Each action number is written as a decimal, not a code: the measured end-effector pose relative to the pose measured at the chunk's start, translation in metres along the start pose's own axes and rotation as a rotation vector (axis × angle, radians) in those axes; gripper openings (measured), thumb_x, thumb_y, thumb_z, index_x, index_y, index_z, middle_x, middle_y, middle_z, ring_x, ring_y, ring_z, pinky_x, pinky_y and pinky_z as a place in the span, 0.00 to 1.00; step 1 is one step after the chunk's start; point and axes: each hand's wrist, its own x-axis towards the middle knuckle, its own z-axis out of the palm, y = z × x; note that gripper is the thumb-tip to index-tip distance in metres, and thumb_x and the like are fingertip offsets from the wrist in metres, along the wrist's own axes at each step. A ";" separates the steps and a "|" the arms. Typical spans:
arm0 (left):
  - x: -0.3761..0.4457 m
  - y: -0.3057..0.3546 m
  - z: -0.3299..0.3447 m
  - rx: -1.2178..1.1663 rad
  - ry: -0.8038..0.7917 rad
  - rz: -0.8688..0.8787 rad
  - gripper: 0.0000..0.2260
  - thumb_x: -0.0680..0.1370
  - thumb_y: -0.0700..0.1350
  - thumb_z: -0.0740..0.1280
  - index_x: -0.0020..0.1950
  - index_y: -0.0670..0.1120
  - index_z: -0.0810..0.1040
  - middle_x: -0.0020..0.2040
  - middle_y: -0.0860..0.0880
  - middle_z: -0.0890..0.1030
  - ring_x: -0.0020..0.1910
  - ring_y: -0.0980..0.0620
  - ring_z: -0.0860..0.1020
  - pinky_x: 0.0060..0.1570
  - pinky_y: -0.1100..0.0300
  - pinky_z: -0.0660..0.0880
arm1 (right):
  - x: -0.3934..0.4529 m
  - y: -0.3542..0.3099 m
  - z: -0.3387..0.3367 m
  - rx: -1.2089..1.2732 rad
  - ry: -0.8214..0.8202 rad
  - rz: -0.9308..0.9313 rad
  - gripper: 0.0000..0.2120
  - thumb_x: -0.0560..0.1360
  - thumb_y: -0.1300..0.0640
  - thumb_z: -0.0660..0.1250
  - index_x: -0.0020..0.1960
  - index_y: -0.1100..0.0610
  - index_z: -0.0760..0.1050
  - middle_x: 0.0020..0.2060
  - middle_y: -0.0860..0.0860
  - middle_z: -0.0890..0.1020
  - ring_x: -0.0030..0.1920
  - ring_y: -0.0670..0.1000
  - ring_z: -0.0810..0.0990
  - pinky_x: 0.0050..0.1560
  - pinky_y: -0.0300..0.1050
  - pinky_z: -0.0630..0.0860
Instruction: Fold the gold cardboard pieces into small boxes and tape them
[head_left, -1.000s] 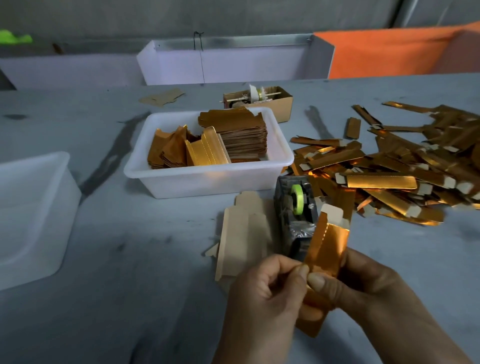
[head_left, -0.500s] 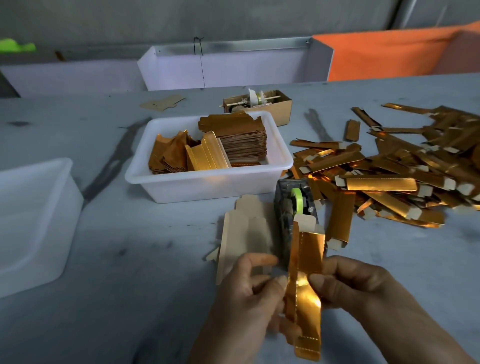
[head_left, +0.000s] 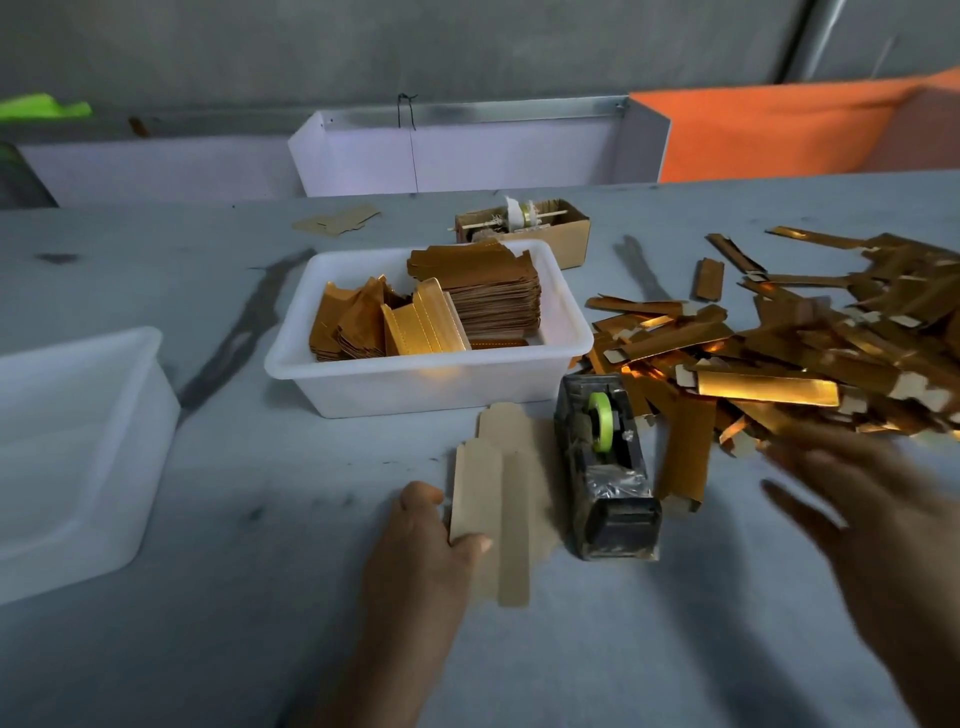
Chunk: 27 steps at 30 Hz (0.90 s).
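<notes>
left hand (head_left: 415, 545): pinching the flat blank (head_left: 498, 509) on the bench (head_left: 208, 597)
right hand (head_left: 872, 519): blurred, fingers spread, empty, near the gold pile (head_left: 779, 358)
dispenser (head_left: 605, 467): between them

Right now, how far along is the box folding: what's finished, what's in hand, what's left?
Done: a big pile of folded gold boxes lies right of the tape dispenser. In hand: the left hand pinches the top flat blank beside the dispenser; the right hand, blurred and open, holds nothing. Left: the stack of flat blanks in the white tub.
</notes>
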 end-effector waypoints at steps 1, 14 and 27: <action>0.003 0.000 -0.001 -0.061 -0.003 -0.023 0.15 0.71 0.48 0.73 0.52 0.51 0.71 0.41 0.53 0.77 0.43 0.50 0.76 0.39 0.60 0.68 | -0.009 0.012 0.003 0.065 -0.035 0.066 0.12 0.79 0.65 0.57 0.52 0.57 0.79 0.47 0.48 0.83 0.50 0.44 0.82 0.46 0.40 0.81; -0.021 0.002 -0.027 -0.672 -0.019 -0.021 0.15 0.62 0.49 0.67 0.48 0.58 0.77 0.38 0.59 0.84 0.36 0.63 0.80 0.39 0.65 0.74 | -0.060 0.011 0.053 -0.285 -0.541 0.320 0.24 0.58 0.39 0.69 0.52 0.44 0.75 0.42 0.39 0.84 0.46 0.42 0.82 0.48 0.42 0.81; -0.037 0.018 -0.020 -0.944 -0.363 -0.293 0.07 0.79 0.39 0.64 0.50 0.48 0.81 0.46 0.44 0.85 0.44 0.47 0.83 0.45 0.47 0.80 | -0.058 0.026 0.073 -0.178 -0.548 0.492 0.12 0.75 0.65 0.64 0.48 0.48 0.78 0.38 0.46 0.85 0.41 0.47 0.83 0.49 0.50 0.80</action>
